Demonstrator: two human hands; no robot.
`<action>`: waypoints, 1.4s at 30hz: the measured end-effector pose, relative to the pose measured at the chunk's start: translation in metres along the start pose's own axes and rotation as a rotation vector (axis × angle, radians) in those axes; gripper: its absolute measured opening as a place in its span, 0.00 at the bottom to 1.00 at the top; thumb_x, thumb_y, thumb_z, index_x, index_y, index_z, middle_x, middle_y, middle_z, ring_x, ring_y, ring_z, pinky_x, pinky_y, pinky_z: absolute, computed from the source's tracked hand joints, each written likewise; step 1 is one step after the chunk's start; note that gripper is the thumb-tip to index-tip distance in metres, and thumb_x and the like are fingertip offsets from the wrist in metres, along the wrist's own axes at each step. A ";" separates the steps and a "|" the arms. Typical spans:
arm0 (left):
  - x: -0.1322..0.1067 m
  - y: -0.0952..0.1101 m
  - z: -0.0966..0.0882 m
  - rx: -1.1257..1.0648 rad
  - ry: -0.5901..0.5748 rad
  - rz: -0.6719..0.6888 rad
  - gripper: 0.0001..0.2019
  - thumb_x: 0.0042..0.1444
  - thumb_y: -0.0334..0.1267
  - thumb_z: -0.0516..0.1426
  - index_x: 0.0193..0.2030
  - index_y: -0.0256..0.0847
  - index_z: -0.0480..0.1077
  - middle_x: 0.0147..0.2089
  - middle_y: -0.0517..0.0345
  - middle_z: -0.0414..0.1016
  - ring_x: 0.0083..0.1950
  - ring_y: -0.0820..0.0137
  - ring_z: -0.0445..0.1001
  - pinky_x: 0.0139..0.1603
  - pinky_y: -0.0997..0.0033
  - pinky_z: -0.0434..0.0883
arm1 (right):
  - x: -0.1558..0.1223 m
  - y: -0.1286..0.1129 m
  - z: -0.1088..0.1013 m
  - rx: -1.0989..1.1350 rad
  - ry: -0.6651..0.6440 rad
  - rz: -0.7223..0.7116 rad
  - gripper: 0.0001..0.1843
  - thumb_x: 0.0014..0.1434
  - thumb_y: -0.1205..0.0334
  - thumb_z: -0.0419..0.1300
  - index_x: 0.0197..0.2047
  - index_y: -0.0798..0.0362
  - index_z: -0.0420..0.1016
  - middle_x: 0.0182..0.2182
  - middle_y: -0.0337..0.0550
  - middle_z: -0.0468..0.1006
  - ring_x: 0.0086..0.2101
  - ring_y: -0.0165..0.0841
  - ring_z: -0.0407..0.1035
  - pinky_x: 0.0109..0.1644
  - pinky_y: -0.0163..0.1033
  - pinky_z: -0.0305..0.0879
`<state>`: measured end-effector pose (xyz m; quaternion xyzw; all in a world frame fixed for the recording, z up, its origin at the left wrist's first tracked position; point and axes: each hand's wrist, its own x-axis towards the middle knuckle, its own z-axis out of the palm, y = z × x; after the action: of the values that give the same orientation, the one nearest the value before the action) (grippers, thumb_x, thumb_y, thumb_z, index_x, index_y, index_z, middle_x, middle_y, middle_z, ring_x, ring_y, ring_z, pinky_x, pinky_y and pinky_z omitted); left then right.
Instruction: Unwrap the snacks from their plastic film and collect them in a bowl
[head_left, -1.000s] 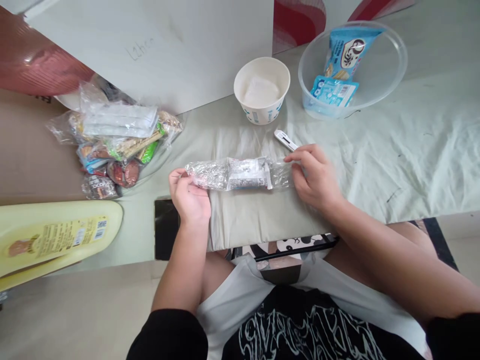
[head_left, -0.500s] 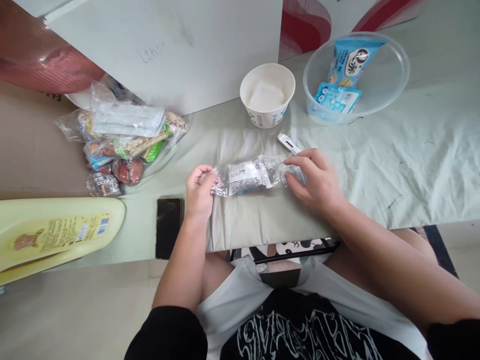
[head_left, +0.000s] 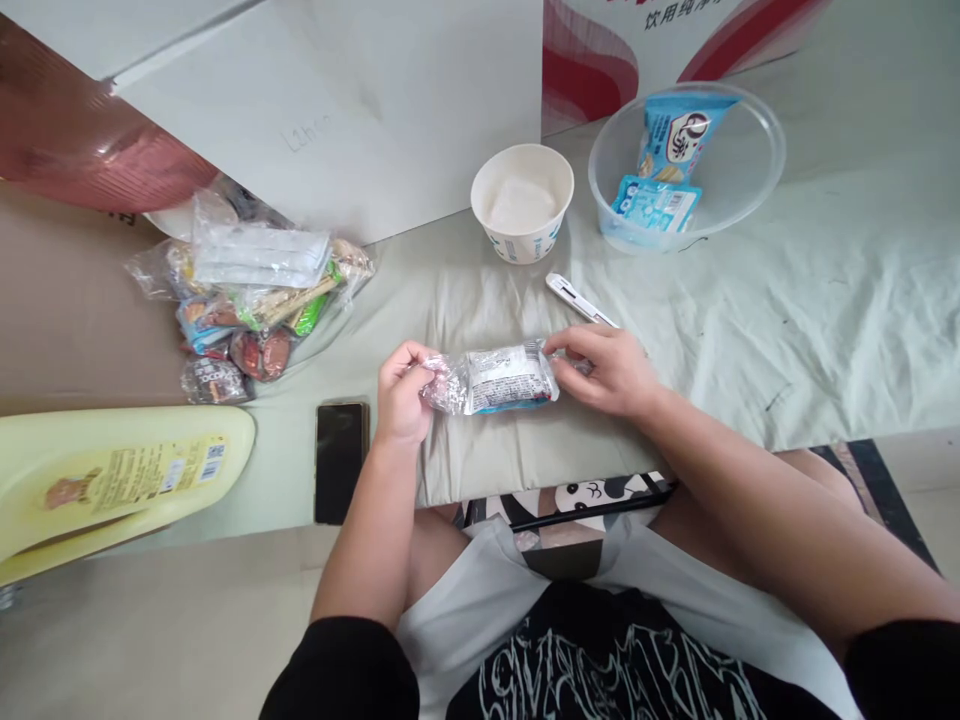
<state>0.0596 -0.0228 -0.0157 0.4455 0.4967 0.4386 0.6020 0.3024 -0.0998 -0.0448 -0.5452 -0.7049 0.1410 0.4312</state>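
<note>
A small printed packet, silvery white with blue along its lower edge, lies inside a clear plastic bag close to the table's front edge. My left hand is closed on the crumpled left end of that bag. At the right end, my right hand has thumb and forefinger bent against the plastic beside the packet, pinching it. Just beyond the right hand rests a white utility knife, partly behind the fingers.
A white paper bowl and a clear plastic tub with blue snack packs stand behind. To the left lie a bag of assorted snacks, a black phone and a yellow bottle. Large cartons line the back.
My right hand has moved left, from the loose right end of the bag to close beside the packet. The bag's right end is now gathered in. My left hand keeps its hold.
</note>
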 end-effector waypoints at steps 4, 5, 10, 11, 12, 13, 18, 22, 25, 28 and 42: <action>0.003 0.000 -0.004 0.015 0.073 0.057 0.05 0.33 0.31 0.58 0.19 0.40 0.64 0.21 0.62 0.68 0.18 0.78 0.59 0.19 0.76 0.55 | 0.000 0.002 -0.004 0.047 -0.045 -0.003 0.08 0.56 0.65 0.56 0.34 0.51 0.77 0.20 0.34 0.71 0.20 0.28 0.60 0.28 0.36 0.58; 0.004 0.000 -0.005 0.021 0.090 0.069 0.05 0.33 0.30 0.57 0.19 0.40 0.64 0.21 0.62 0.68 0.18 0.78 0.59 0.20 0.76 0.55 | 0.000 0.003 -0.004 0.041 -0.048 0.008 0.08 0.55 0.65 0.56 0.34 0.51 0.77 0.20 0.34 0.70 0.20 0.27 0.60 0.28 0.35 0.58; 0.008 -0.001 -0.008 0.012 0.167 0.147 0.06 0.32 0.29 0.56 0.19 0.40 0.61 0.19 0.63 0.64 0.20 0.78 0.59 0.22 0.76 0.55 | -0.001 0.007 -0.004 -0.042 -0.023 0.078 0.10 0.61 0.64 0.56 0.39 0.50 0.80 0.23 0.38 0.76 0.24 0.31 0.67 0.30 0.37 0.64; 0.008 -0.002 -0.009 0.009 0.180 0.166 0.06 0.31 0.29 0.55 0.19 0.40 0.60 0.19 0.63 0.63 0.19 0.78 0.59 0.22 0.76 0.55 | -0.001 0.008 -0.004 -0.044 -0.019 0.069 0.11 0.63 0.64 0.55 0.40 0.50 0.80 0.26 0.40 0.79 0.25 0.32 0.69 0.32 0.37 0.66; 0.009 -0.002 -0.010 0.006 0.195 0.183 0.07 0.31 0.28 0.55 0.18 0.40 0.59 0.19 0.63 0.62 0.19 0.78 0.59 0.22 0.75 0.54 | -0.001 0.009 -0.004 -0.038 -0.016 0.052 0.11 0.65 0.63 0.55 0.40 0.50 0.80 0.29 0.42 0.81 0.27 0.33 0.71 0.33 0.38 0.67; 0.010 -0.002 -0.012 0.003 0.214 0.198 0.07 0.30 0.28 0.55 0.18 0.40 0.58 0.18 0.63 0.61 0.19 0.78 0.58 0.21 0.75 0.53 | -0.001 0.009 -0.005 -0.030 -0.012 0.034 0.11 0.66 0.63 0.55 0.40 0.49 0.80 0.31 0.43 0.82 0.28 0.33 0.72 0.34 0.39 0.68; 0.014 -0.003 -0.019 0.003 0.315 0.238 0.07 0.30 0.28 0.53 0.19 0.40 0.58 0.20 0.63 0.60 0.20 0.79 0.58 0.22 0.75 0.53 | 0.000 0.012 -0.011 -0.027 0.028 0.018 0.07 0.66 0.62 0.59 0.41 0.50 0.80 0.32 0.43 0.83 0.27 0.33 0.72 0.33 0.39 0.69; 0.018 -0.004 -0.021 -0.016 0.384 0.279 0.07 0.32 0.27 0.53 0.20 0.39 0.58 0.23 0.63 0.62 0.23 0.79 0.60 0.24 0.76 0.55 | -0.001 0.013 -0.013 -0.038 0.016 0.038 0.07 0.66 0.61 0.59 0.41 0.50 0.80 0.31 0.43 0.81 0.27 0.33 0.71 0.34 0.40 0.69; 0.021 -0.005 -0.022 -0.085 0.450 0.318 0.08 0.32 0.26 0.54 0.21 0.39 0.59 0.24 0.64 0.64 0.23 0.81 0.60 0.25 0.78 0.56 | -0.001 0.014 -0.014 -0.051 0.001 0.066 0.08 0.67 0.60 0.59 0.40 0.49 0.79 0.29 0.42 0.79 0.27 0.33 0.71 0.34 0.40 0.69; 0.023 -0.007 -0.022 -0.162 0.470 0.309 0.11 0.32 0.26 0.56 0.26 0.40 0.62 0.25 0.66 0.66 0.23 0.81 0.60 0.25 0.79 0.57 | -0.001 0.013 -0.014 -0.060 0.029 0.078 0.08 0.67 0.60 0.58 0.43 0.48 0.78 0.30 0.42 0.77 0.30 0.34 0.72 0.36 0.41 0.71; 0.010 -0.017 -0.027 0.502 0.149 0.225 0.22 0.51 0.52 0.67 0.45 0.39 0.73 0.35 0.57 0.78 0.36 0.70 0.76 0.39 0.71 0.71 | -0.009 0.005 -0.008 -0.300 -0.019 0.127 0.30 0.61 0.48 0.60 0.64 0.50 0.67 0.44 0.49 0.73 0.33 0.39 0.70 0.35 0.45 0.70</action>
<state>0.0351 -0.0141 -0.0368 0.5994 0.5801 0.3976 0.3822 0.3118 -0.1082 -0.0478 -0.6456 -0.6862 0.0662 0.3286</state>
